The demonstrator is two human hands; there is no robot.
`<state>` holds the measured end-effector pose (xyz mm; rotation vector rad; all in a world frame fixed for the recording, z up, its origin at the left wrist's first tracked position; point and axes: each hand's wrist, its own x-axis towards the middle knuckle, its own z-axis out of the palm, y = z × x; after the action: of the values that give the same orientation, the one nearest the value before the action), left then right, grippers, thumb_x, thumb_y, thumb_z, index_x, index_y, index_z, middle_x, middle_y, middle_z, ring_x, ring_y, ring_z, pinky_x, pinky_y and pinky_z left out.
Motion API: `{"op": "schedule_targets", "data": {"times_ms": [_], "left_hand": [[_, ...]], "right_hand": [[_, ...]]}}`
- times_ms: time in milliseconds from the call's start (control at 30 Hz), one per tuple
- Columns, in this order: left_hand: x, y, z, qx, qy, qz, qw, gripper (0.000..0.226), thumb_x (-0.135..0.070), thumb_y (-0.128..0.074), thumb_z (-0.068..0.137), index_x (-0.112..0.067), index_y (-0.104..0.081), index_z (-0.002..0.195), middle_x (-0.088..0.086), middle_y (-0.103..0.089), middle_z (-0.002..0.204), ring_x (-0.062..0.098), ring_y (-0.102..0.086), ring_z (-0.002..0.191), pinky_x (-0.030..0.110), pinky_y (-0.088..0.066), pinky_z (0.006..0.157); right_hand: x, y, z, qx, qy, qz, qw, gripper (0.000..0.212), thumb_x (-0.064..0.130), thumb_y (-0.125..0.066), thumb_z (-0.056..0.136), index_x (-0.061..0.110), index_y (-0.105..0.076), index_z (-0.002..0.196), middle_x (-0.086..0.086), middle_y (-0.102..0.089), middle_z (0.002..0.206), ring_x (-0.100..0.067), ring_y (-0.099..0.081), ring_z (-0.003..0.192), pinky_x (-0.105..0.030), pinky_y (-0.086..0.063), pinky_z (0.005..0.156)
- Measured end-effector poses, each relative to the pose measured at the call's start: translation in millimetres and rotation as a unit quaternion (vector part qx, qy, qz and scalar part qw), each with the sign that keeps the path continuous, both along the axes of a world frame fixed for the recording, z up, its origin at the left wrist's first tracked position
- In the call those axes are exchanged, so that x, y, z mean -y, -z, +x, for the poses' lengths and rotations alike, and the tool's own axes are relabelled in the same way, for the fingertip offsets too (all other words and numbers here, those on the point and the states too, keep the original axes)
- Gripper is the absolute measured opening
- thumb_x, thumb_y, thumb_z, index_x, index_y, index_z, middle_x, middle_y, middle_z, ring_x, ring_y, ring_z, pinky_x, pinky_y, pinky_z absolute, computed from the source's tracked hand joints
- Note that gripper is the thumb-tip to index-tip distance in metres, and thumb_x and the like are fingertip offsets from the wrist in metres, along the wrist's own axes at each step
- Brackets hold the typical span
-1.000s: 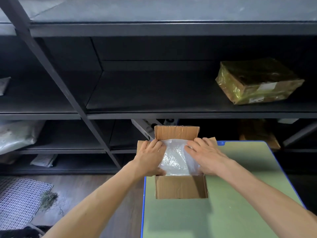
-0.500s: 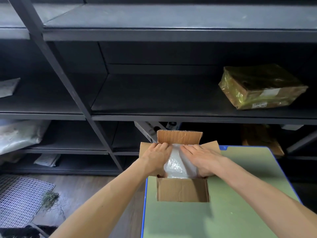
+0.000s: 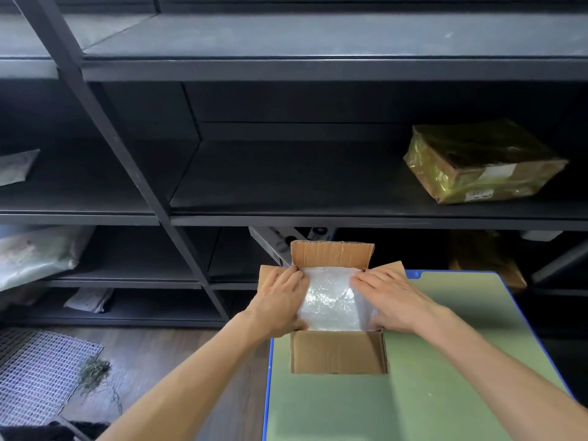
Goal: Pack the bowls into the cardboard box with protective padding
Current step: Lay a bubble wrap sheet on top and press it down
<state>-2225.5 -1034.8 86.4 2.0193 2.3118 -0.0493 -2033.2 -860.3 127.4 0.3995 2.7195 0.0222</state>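
Note:
An open cardboard box (image 3: 338, 353) stands at the far left corner of the green table, its flaps spread out. White bubble wrap (image 3: 331, 300) fills the opening and hides whatever is under it; no bowl shows. My left hand (image 3: 280, 302) lies flat on the wrap's left edge, fingers straight, pressing it down inside the box. My right hand (image 3: 393, 300) presses the wrap's right side the same way, fingers extended toward the far flap.
The green table (image 3: 413, 409) has a blue rim. Dark metal shelving (image 3: 286, 218) rises right behind the box. A parcel in yellowish film (image 3: 480, 162) sits on the middle shelf at right. Bagged packages lie on the left shelves. A wire grid (image 3: 35, 374) lies on the floor.
Both hands drew together over the middle of the wrap, then spread apart again to its left and right edges. The view has tilted down a little.

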Motion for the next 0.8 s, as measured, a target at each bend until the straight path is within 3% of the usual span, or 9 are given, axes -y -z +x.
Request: {"op": "schedule_targets", "data": {"times_ms": [167, 233, 333, 500, 567, 633, 700, 800], "left_hand": [[9, -4, 2, 0.029, -0.016, -0.011, 0.999, 0.088, -0.063, -0.053, 0.091, -0.014, -0.017, 0.156, 0.006, -0.019, 0.161, 0.026, -0.008, 0.152, 0.045, -0.012, 0.122], [11, -8, 3, 0.042, -0.027, 0.002, 0.999, 0.082, -0.063, -0.047, 0.094, -0.017, -0.019, 0.156, 0.004, -0.019, 0.161, 0.025, -0.009, 0.152, 0.045, -0.012, 0.122], [17, -15, 5, 0.047, -0.06, 0.055, 0.996, 0.071, -0.062, -0.037, 0.093, -0.021, -0.03, 0.151, 0.0, -0.031, 0.151, 0.024, -0.022, 0.145, 0.047, -0.025, 0.117], [30, -26, 6, 0.145, -0.179, 0.051, 0.972, 0.053, -0.042, -0.052, 0.098, -0.032, -0.033, 0.147, 0.01, -0.01, 0.158, 0.032, -0.006, 0.148, 0.054, -0.032, 0.112], [33, -25, 6, 0.191, -0.221, 0.06, 0.955, 0.048, -0.038, -0.054, 0.098, -0.033, -0.036, 0.142, 0.017, -0.015, 0.155, 0.039, -0.02, 0.144, 0.05, -0.042, 0.104], [35, -21, 7, 0.209, -0.237, 0.069, 0.946, 0.047, -0.035, -0.055, 0.096, -0.032, -0.037, 0.139, 0.014, -0.032, 0.137, 0.039, -0.045, 0.121, 0.041, -0.049, 0.088], [36, -20, 10, 0.215, -0.235, 0.087, 0.944, 0.044, -0.031, -0.057, 0.093, -0.03, -0.04, 0.134, 0.008, -0.039, 0.121, 0.033, -0.048, 0.104, 0.036, -0.048, 0.079], [36, -22, 15, 0.202, -0.234, 0.131, 0.942, 0.036, -0.028, -0.057, 0.092, -0.027, -0.046, 0.126, 0.006, -0.043, 0.118, 0.027, -0.047, 0.101, 0.037, -0.052, 0.076]], "right_hand": [[1, -6, 8, -0.038, 0.023, -0.009, 0.999, 0.078, 0.034, -0.059, 0.093, 0.018, -0.018, 0.157, 0.004, -0.011, 0.165, -0.016, -0.013, 0.15, -0.029, -0.006, 0.12], [3, -9, 10, -0.056, 0.022, -0.006, 0.998, 0.074, 0.036, -0.057, 0.098, 0.018, -0.017, 0.158, 0.005, -0.011, 0.165, -0.016, -0.013, 0.15, -0.029, -0.007, 0.12], [5, -12, 15, -0.09, 0.03, -0.008, 0.995, 0.07, 0.039, -0.053, 0.1, 0.019, -0.018, 0.158, 0.008, -0.016, 0.164, -0.013, -0.016, 0.149, -0.026, -0.007, 0.118], [21, -9, 14, -0.125, 0.022, -0.025, 0.992, 0.062, 0.039, -0.051, 0.1, 0.026, -0.025, 0.155, 0.009, -0.024, 0.161, -0.013, -0.02, 0.149, -0.027, -0.011, 0.119], [30, -4, 11, -0.133, 0.015, -0.033, 0.99, 0.061, 0.039, -0.051, 0.1, 0.027, -0.026, 0.155, 0.008, -0.025, 0.161, -0.014, -0.021, 0.148, -0.027, -0.011, 0.119], [37, 0, 5, -0.138, 0.008, -0.044, 0.989, 0.061, 0.038, -0.052, 0.1, 0.026, -0.029, 0.154, 0.007, -0.028, 0.16, -0.015, -0.024, 0.147, -0.027, -0.01, 0.12], [42, 4, 0, -0.138, 0.0, -0.048, 0.989, 0.059, 0.036, -0.052, 0.1, 0.026, -0.03, 0.153, 0.006, -0.029, 0.159, -0.017, -0.026, 0.146, -0.03, -0.014, 0.12], [46, 7, -5, -0.138, -0.009, -0.049, 0.989, 0.057, 0.032, -0.052, 0.1, 0.025, -0.032, 0.152, 0.005, -0.032, 0.157, -0.017, -0.028, 0.145, -0.032, -0.02, 0.119]]}}
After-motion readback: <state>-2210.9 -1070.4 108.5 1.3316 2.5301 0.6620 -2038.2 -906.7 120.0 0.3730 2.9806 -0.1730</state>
